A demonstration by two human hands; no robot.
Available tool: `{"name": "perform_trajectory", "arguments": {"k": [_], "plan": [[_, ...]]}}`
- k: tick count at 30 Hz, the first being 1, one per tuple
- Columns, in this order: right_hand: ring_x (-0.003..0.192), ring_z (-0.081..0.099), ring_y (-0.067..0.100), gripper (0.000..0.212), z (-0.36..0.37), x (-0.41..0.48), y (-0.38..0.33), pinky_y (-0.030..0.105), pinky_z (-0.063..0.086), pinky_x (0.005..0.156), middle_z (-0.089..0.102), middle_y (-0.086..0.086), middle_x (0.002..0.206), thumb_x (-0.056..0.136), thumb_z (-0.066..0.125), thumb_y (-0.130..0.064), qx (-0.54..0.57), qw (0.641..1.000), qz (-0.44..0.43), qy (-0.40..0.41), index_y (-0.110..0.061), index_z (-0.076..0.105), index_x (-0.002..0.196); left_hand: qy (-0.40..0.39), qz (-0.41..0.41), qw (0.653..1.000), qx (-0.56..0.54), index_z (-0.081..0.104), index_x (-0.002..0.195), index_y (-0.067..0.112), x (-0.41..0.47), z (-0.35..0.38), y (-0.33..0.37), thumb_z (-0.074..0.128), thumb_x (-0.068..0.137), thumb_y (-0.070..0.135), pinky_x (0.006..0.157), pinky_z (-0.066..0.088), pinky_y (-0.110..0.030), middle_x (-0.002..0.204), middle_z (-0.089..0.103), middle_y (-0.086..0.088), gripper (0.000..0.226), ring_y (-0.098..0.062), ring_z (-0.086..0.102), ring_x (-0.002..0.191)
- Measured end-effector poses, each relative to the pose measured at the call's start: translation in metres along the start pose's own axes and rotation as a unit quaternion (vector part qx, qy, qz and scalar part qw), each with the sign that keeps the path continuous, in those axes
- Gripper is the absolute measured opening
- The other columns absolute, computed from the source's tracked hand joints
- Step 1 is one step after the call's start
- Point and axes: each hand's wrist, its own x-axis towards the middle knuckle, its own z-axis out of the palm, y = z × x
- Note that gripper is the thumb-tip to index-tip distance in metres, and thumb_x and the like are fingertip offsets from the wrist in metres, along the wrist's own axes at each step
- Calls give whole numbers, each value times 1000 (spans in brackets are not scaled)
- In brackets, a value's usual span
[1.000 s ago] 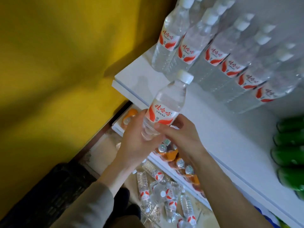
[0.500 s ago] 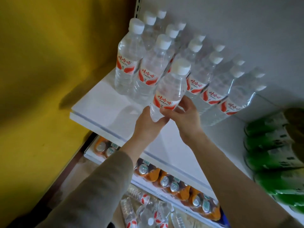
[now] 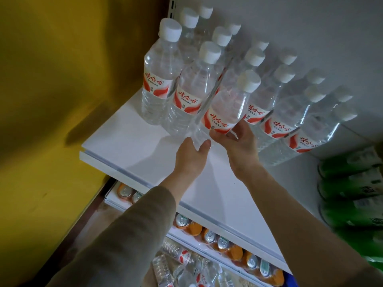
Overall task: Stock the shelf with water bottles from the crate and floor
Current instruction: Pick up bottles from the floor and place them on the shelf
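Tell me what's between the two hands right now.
One water bottle: the left hand holds its base from the left, the right hand grips it from the right. The head view shows this.

- The white shelf (image 3: 128, 141) spans the middle of the frame.
- Rows of water bottles (image 3: 159, 79) stand at its back, upper centre, with one tilted water bottle (image 3: 228, 108) in front.
- Green bottles (image 3: 350, 193) sit at the right edge.
- A lower shelf (image 3: 110, 195), bottom centre, carries orange cans (image 3: 230, 248).

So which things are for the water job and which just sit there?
Job: held clear plastic white-capped water bottle, left hand, right hand, white shelf, stocked water bottles, loose floor bottles.
Just there: orange drink cans, green plastic bottles, yellow wall.
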Motion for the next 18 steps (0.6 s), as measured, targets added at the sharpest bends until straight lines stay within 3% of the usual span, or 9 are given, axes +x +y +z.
{"name": "perform_trajectory", "arguments": {"k": [3,5,7,13,18], "plan": [[96,62,4,53,-3,3,-4,16,54,79,65,-5,108,76,73,-3,-71,997,-10,-21,-13,52,124,7,-7,1000,2,46,124,7,1,1,-2,47,93,36,89,40,-26,122,55,-9,42,-20,52,107],[92,60,0,52,-4,5,-8,8,51,67,63,-12,101,76,74,-8,-108,994,-13,-22,-16,52,123,8,-4,1000,1,46,123,6,1,2,-3,47,93,36,85,38,-25,117,55,-6,42,-19,51,105],[88,59,-3,50,-4,7,-9,3,49,62,62,-17,96,77,73,-7,-117,993,-15,-23,-17,52,121,12,0,1000,-2,45,124,7,2,4,-4,48,93,35,88,40,-26,119,55,-6,42,-21,52,110],[91,60,-4,41,-4,10,-5,5,50,68,62,-7,105,83,65,-2,-95,995,0,-32,-9,52,121,23,51,998,-32,40,134,22,2,9,-1,51,92,32,103,40,-33,134,53,1,45,-19,49,124],[85,58,-6,40,0,9,-5,2,48,63,59,-7,104,85,63,-3,-84,996,-3,-17,-6,50,124,14,62,998,-30,35,138,24,3,7,0,48,94,30,105,35,-31,141,46,2,47,-20,43,131]]}}
